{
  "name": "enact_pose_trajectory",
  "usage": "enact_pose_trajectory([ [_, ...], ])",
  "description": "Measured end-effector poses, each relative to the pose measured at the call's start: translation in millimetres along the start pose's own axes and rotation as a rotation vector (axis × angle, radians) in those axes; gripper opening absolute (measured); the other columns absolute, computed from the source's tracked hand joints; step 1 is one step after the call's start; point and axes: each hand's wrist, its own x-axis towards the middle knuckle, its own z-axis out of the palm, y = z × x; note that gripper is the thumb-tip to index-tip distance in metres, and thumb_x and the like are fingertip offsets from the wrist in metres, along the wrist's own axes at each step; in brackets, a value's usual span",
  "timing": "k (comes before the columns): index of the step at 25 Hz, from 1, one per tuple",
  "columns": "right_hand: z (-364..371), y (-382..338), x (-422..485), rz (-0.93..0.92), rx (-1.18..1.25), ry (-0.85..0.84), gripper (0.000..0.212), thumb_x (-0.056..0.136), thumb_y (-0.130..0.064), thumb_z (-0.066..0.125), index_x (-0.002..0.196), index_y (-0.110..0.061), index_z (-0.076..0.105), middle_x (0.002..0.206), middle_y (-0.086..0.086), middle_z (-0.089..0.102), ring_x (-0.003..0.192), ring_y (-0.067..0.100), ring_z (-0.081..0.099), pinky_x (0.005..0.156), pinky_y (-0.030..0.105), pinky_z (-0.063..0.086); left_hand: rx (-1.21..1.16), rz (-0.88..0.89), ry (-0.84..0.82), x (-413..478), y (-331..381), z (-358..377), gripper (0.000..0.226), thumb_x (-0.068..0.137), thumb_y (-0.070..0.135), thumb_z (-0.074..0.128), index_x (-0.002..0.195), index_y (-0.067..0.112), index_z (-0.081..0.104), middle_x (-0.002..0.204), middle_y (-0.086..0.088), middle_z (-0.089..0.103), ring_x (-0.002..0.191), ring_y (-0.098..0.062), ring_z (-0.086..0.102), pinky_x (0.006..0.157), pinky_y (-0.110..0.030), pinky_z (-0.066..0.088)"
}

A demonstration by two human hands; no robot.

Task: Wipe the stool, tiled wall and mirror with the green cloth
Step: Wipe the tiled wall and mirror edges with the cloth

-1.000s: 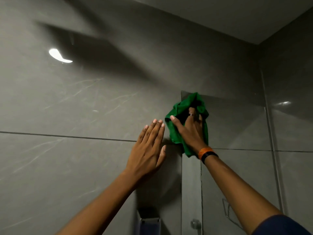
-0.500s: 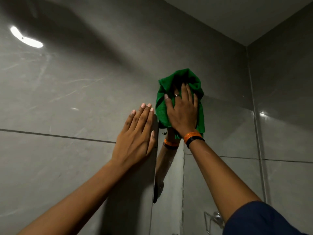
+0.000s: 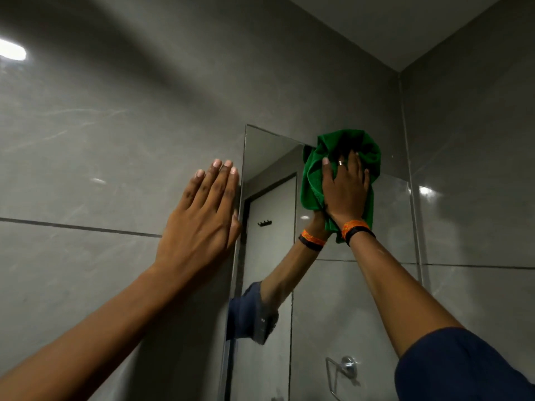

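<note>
The mirror (image 3: 341, 299) hangs on the grey tiled wall (image 3: 101, 146), right of centre. My right hand (image 3: 344, 189) presses the bunched green cloth (image 3: 311, 180) flat against the mirror's upper edge; the cloth spills around my fingers and below my wrist. My left hand (image 3: 202, 221) lies flat on the tiled wall, fingers together, just left of the mirror's left edge, holding nothing. The mirror reflects my right forearm, its wristbands and a blue sleeve. The stool is out of view.
A second tiled wall (image 3: 477, 183) meets this one in a corner just right of the mirror. A chrome ring holder (image 3: 343, 371) shows low in the mirror. A reflected door with a black hook (image 3: 265, 223) appears in the glass.
The view has shifted, so more of the mirror's face shows. My right hand with the cloth has slid right along the mirror's top. My left hand stays flat on the wall.
</note>
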Motion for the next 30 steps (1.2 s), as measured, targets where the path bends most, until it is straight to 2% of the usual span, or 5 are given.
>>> enact_pose_trajectory([
  [7, -6, 86, 18, 0.189, -0.012, -0.039, 0.056, 0.105, -0.046, 0.031, 0.15, -0.013, 0.036, 0.163, 0.013, 0.025, 0.152, 0.026, 0.017, 0.124, 0.051, 0.011, -0.064, 0.002, 0.038, 0, -1, -2, 0.066, 0.1, 0.037, 0.014, 0.154, 0.0, 0.009, 0.164, -0.02, 0.008, 0.153, -0.031, 0.004, 0.125, -0.047, 0.01],
  [18, -17, 121, 22, 0.393, -0.001, -0.106, 0.061, 0.104, -0.051, 0.026, 0.154, -0.016, 0.025, 0.165, 0.011, 0.016, 0.151, 0.03, 0.016, 0.124, 0.051, 0.009, -0.044, 0.058, 0.002, -22, 4, 0, 0.067, 0.1, 0.037, 0.017, 0.154, -0.002, 0.013, 0.163, -0.024, 0.01, 0.153, -0.033, 0.008, 0.125, -0.05, 0.013],
  [21, -21, 129, -18, 0.457, 0.005, -0.078, 0.06, 0.105, -0.048, 0.028, 0.154, -0.014, 0.026, 0.164, 0.013, 0.019, 0.15, 0.032, 0.019, 0.123, 0.052, 0.013, -0.068, 0.102, 0.002, -47, 7, -1, 0.067, 0.099, 0.035, 0.021, 0.154, -0.003, 0.016, 0.163, -0.025, 0.014, 0.153, -0.035, 0.012, 0.124, -0.049, 0.012],
  [26, -31, 173, -137, 0.492, -0.138, -0.3, 0.053, 0.107, -0.03, 0.027, 0.155, -0.01, 0.021, 0.165, 0.018, 0.01, 0.152, 0.036, 0.008, 0.124, 0.054, 0.011, -0.149, 0.154, -0.069, -86, 14, -6, 0.066, 0.101, 0.036, 0.018, 0.155, 0.0, 0.013, 0.164, -0.022, 0.013, 0.154, -0.03, 0.008, 0.126, -0.047, 0.009],
  [30, -40, 178, -243, 0.61, -0.076, -0.123, 0.055, 0.106, -0.035, 0.037, 0.154, -0.008, 0.027, 0.162, 0.017, 0.024, 0.148, 0.032, 0.026, 0.121, 0.045, 0.022, -0.183, 0.204, -0.071, -102, 16, -8, 0.066, 0.101, 0.036, 0.016, 0.156, 0.0, 0.012, 0.164, -0.022, 0.015, 0.154, -0.03, 0.007, 0.127, -0.045, 0.005],
])
